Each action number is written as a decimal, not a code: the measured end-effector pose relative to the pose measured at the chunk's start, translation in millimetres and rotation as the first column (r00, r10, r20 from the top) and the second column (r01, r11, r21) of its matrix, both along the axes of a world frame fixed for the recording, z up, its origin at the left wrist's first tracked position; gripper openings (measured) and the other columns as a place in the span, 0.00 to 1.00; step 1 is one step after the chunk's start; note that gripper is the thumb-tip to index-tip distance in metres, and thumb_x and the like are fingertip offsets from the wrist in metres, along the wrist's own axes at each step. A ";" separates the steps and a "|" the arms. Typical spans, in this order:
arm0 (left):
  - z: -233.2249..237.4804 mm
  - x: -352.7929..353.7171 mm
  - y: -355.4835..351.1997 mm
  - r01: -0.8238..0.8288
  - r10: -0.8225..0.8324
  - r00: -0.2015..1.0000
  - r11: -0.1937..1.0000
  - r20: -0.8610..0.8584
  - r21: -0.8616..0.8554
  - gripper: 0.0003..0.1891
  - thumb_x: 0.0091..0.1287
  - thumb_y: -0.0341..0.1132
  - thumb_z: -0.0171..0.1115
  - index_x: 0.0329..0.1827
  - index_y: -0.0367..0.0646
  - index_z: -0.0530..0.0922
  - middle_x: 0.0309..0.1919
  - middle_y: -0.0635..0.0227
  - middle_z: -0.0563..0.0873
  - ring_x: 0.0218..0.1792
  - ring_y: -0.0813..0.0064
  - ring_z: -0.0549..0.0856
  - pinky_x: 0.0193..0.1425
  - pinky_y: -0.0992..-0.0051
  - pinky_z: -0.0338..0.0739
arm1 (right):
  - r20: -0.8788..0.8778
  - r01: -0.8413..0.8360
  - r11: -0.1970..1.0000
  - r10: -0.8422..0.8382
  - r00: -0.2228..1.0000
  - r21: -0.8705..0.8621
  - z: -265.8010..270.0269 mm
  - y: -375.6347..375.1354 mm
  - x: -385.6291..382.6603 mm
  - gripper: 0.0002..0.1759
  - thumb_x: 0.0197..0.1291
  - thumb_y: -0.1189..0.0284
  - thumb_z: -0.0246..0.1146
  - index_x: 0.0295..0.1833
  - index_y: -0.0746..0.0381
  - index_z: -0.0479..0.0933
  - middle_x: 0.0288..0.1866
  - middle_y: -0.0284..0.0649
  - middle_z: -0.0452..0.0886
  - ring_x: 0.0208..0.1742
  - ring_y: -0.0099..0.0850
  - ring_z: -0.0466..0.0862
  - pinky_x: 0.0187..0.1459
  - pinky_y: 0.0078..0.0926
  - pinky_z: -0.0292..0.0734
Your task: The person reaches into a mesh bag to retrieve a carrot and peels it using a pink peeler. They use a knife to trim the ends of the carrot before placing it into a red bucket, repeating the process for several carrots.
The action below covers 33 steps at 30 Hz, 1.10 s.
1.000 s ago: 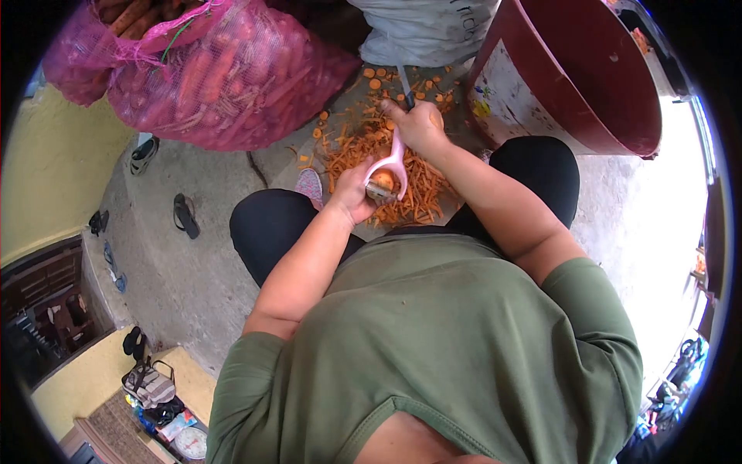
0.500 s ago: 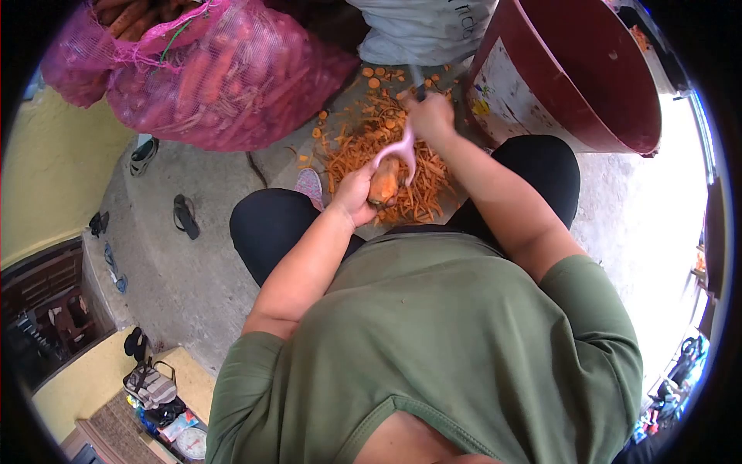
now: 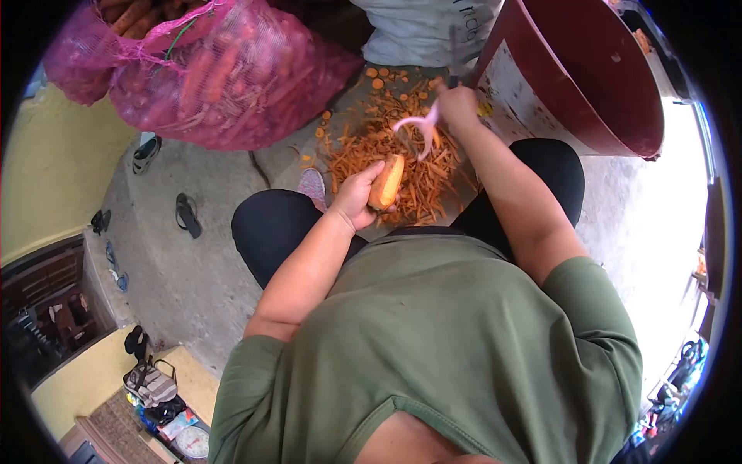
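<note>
My left hand (image 3: 355,193) grips a short peeled carrot (image 3: 386,182), held upright above a heap of orange peelings (image 3: 402,158) on the concrete floor. My right hand (image 3: 457,104) holds a pink Y-shaped peeler (image 3: 417,130) and also a dark knife whose blade points away toward the white sack. The peeler is off the carrot now, a hand's width beyond it and to the right.
A pink net sack of carrots (image 3: 209,69) lies at the far left, a white sack (image 3: 421,27) straight ahead, and a large dark red tub (image 3: 587,69) leans at the right. Cut carrot ends (image 3: 376,76) dot the floor. Sandals (image 3: 185,215) lie at the left.
My right hand has drawn the peeler off the carrot and away up to the right. The carrot in my left hand has tipped upright and shows more of its length.
</note>
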<state>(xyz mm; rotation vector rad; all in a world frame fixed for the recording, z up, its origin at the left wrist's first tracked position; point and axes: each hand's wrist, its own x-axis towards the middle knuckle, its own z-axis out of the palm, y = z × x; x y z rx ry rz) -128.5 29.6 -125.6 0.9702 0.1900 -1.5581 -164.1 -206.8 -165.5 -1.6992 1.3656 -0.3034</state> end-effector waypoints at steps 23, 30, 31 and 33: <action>-0.8 -2.9 -10.3 -0.165 0.167 0.986 0.980 -0.012 0.109 0.17 0.64 0.46 0.42 0.46 0.44 0.69 0.33 0.64 0.77 0.27 0.70 0.77 0.27 0.71 0.73 | -0.083 -0.287 0.957 0.284 0.955 -0.032 57.5 61.3 -2.2 0.24 0.50 0.53 0.56 0.33 0.66 0.76 0.29 0.50 0.78 0.34 0.41 0.80 0.38 0.34 0.72; -8.1 -3.2 -5.1 -0.036 0.035 0.999 0.999 -0.025 -0.009 0.16 0.64 0.46 0.43 0.47 0.44 0.68 0.34 0.63 0.77 0.32 0.68 0.78 0.33 0.69 0.74 | -0.098 -0.050 0.984 0.034 0.995 -0.169 28.0 8.8 -1.6 0.24 0.51 0.53 0.55 0.30 0.67 0.76 0.26 0.51 0.78 0.32 0.42 0.80 0.35 0.34 0.72; -12.4 -1.9 -3.4 -0.024 0.023 0.998 1.000 -0.061 -0.013 0.16 0.64 0.45 0.43 0.47 0.44 0.68 0.35 0.63 0.77 0.33 0.68 0.78 0.35 0.68 0.75 | -0.102 -0.067 0.989 0.054 0.993 -0.134 27.1 10.7 -0.1 0.24 0.51 0.53 0.55 0.30 0.67 0.76 0.26 0.51 0.78 0.32 0.41 0.80 0.35 0.34 0.72; -10.4 -1.9 -6.3 -0.137 0.136 0.986 0.991 -0.100 -0.003 0.16 0.63 0.45 0.45 0.47 0.44 0.69 0.36 0.63 0.77 0.35 0.68 0.78 0.39 0.69 0.74 | -0.114 -0.104 0.992 0.096 0.989 -0.066 38.2 26.7 2.3 0.24 0.50 0.52 0.56 0.29 0.67 0.76 0.26 0.50 0.78 0.32 0.41 0.80 0.35 0.34 0.72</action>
